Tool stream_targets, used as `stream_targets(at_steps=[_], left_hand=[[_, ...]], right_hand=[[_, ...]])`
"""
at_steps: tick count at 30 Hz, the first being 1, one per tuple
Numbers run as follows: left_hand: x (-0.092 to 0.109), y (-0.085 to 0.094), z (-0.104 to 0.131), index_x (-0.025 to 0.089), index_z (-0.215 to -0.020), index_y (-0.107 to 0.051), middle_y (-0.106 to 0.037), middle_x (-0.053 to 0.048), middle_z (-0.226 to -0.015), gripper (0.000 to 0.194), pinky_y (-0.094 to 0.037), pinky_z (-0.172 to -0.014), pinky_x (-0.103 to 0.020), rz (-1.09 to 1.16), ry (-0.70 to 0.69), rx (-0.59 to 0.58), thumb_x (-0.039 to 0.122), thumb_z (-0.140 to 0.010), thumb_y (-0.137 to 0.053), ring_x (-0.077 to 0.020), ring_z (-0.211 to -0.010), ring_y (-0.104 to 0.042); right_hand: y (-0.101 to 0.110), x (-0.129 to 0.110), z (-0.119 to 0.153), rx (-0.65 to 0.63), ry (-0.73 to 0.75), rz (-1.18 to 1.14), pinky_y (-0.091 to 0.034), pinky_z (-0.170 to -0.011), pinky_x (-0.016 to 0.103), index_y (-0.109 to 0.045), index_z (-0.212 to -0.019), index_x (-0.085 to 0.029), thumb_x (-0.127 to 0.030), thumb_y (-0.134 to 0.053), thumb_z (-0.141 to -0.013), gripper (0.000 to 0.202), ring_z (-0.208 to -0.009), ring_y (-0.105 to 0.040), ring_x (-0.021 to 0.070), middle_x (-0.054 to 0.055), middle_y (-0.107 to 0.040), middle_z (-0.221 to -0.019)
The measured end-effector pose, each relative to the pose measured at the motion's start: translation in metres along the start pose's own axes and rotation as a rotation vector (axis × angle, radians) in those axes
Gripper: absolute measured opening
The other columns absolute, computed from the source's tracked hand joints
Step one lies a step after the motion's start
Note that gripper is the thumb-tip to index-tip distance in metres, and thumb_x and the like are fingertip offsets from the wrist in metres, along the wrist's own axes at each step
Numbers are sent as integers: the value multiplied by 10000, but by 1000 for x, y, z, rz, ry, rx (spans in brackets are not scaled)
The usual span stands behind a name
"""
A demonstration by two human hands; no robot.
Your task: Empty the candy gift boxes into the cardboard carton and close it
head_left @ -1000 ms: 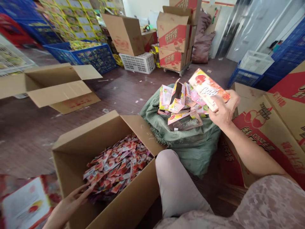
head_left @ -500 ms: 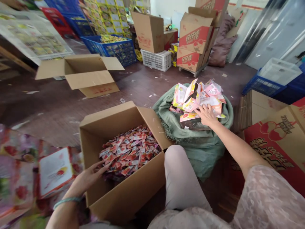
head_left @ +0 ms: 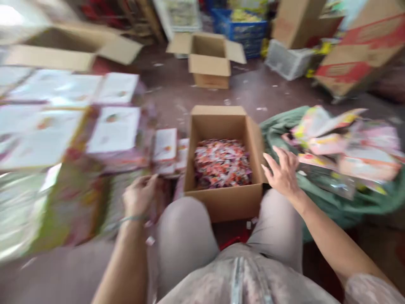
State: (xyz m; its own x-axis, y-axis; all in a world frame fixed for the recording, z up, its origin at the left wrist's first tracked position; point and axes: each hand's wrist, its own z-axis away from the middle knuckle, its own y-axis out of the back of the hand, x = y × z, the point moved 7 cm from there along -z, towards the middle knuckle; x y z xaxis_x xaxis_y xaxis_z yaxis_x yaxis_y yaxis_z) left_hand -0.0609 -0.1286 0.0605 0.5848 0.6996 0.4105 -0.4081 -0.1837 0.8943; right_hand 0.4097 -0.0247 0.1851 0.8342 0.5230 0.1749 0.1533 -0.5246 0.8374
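Observation:
My left hand (head_left: 141, 196) is blurred, its fingers curled together beside a short stack of small white-topped printed boxes (head_left: 165, 145). What those fingers hold, if anything, is hidden. Over the right flap of a cardboard box (head_left: 237, 202), my right hand (head_left: 283, 171) is open with its fingers apart and nothing in it. Many small red-and-white sachets (head_left: 223, 162) lie inside that box, in front of my knees. To its right a green sack (head_left: 278, 126) is heaped with flattened, torn-open printed cartons (head_left: 370, 160).
Rows of white-topped printed boxes (head_left: 115, 128) fill the left side. Another open carton (head_left: 210, 65) stands on the floor ahead, and a larger one (head_left: 69, 59) at far left. Behind are a blue crate (head_left: 249, 38), a white crate (head_left: 287, 59) and red-banded cartons (head_left: 363, 50).
The view has swung left. My right hand has come off the torn cartons in the sack and moved towards the box. My left hand has left the sachets for the small boxes at left.

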Motion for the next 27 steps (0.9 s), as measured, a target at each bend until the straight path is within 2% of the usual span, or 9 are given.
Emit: stream_targets(at_steps=[2,4,6,8,12,16,19,22,27], left_hand=[[-31,-30,18,137,-1189,-782,-828,-141,-1148,398,-589,-862,-310,-61,95,-91,360,-1030,-494,-264,-1078,-777],[-64,-67,29,120,-1205,-773,-819,-165,-1158,380,-583,-912,-333,-106,173,-169,293,-1037,-480,-284,-1112,-772],[-92,-105,37,123,-1267,-749,-800,-184,-1224,376,-575,-950,-355,-126,220,-224,258,-1034,-487,-299,-1147,-764],[-110,-140,42,126,-1348,-711,-774,-208,-1280,400,-572,-969,-382,-134,230,-282,258,-1023,-519,-319,-1168,-755],[-118,-196,31,97,-1512,-602,-669,-286,-1434,602,-529,-1066,-452,-155,173,-380,337,-962,-648,-391,-1336,-657],[-116,-243,12,23,-1667,-386,-395,-384,-1660,928,-362,-1223,-564,-201,137,-435,384,-891,-745,-519,-1561,-379],[-115,-270,2,9,-1720,-203,-250,-440,-1698,1099,-281,-1234,-662,-233,158,-466,418,-871,-768,-601,-1587,-251],[-115,-287,-4,66,-1745,-99,-139,-439,-1730,1268,-188,-1262,-711,-229,186,-504,466,-795,-838,-586,-1633,-128],[-116,-292,-6,95,-1746,-145,-74,-394,-1765,1161,-171,-1261,-683,-131,232,-556,583,-877,-741,-586,-1630,-123]], right_hand=[[-33,-24,3,-27,72,-92,-400,-1153,531,-692,-1361,-207,-305,-616,-1036,348,-1373,-511,354,190,-566,-1500],[-70,-33,7,-106,136,-164,-452,-1097,506,-722,-1298,-194,-290,-613,-1035,300,-1316,-551,347,195,-595,-1454],[-97,-31,10,-151,179,-205,-482,-1055,492,-741,-1251,-183,-307,-617,-1036,277,-1270,-581,342,197,-614,-1423],[-110,-24,8,-142,188,-220,-498,-1025,487,-751,-1209,-169,-354,-610,-1046,285,-1220,-608,338,205,-638,-1362],[-120,-24,3,-145,207,-234,-508,-991,492,-748,-1185,-152,-452,-559,-1070,372,-1176,-635,344,220,-657,-1285],[-127,-37,0,-213,230,-246,-507,-1010,521,-740,-1214,-169,-501,-537,-1073,413,-1218,-636,363,226,-645,-1330],[-130,-39,-1,-260,218,-234,-507,-1010,532,-731,-1228,-179,-522,-540,-1069,423,-1228,-639,370,229,-639,-1339],[-131,-36,-2,-288,204,-207,-506,-997,529,-726,-1232,-179,-541,-535,-1071,440,-1207,-645,370,228,-636,-1341],[-132,-36,-3,-296,243,-206,-512,-950,515,-730,-1222,-170,-557,-512,-1081,466,-1169,-658,372,231,-638,-1328]])
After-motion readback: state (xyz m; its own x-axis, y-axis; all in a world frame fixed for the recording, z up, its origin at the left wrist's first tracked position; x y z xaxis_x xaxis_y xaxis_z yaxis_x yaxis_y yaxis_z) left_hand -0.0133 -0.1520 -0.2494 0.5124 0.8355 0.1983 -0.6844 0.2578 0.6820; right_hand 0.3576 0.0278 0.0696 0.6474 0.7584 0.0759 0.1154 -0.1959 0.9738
